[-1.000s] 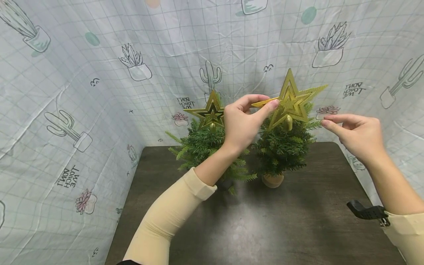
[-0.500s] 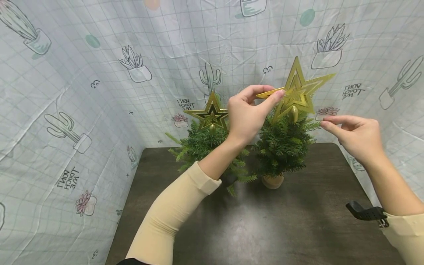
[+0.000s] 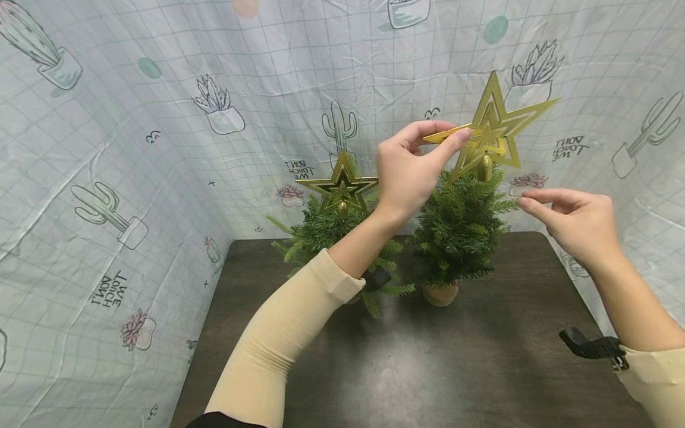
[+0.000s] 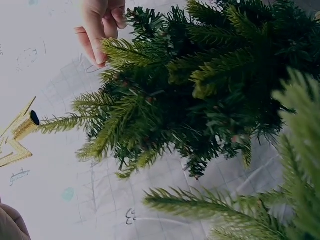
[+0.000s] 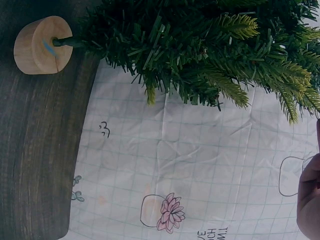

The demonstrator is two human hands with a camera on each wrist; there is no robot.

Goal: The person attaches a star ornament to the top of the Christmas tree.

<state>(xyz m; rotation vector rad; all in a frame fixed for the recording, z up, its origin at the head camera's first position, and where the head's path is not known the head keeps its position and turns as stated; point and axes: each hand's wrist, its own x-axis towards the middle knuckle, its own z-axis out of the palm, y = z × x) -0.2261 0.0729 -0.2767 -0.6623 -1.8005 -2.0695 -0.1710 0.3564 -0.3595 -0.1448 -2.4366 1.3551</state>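
A gold star tree topper (image 3: 495,128) is pinched by one point between the thumb and fingers of my left hand (image 3: 409,172). It tilts above the right-hand small Christmas tree (image 3: 455,238). In the left wrist view the topper's hollow socket (image 4: 25,126) sits just off the tree's top twig (image 4: 65,122). My right hand (image 3: 585,226) pinches the tip of a side branch (image 3: 504,204) on the same tree. A second gold star (image 3: 342,183) stands on the left-hand tree (image 3: 307,235), partly behind my left hand and forearm.
Both trees stand near the back of a dark wooden table (image 3: 428,368). A round wooden base (image 5: 42,47) carries the right-hand tree. Behind and at both sides hangs a white gridded cloth (image 3: 267,59) printed with cacti. A black strap (image 3: 591,343) sticks out from the right sleeve.
My left hand has moved up and to the right with the star, lifting it from over the tree's foliage to above its top. The right hand has stayed almost still at the branch.
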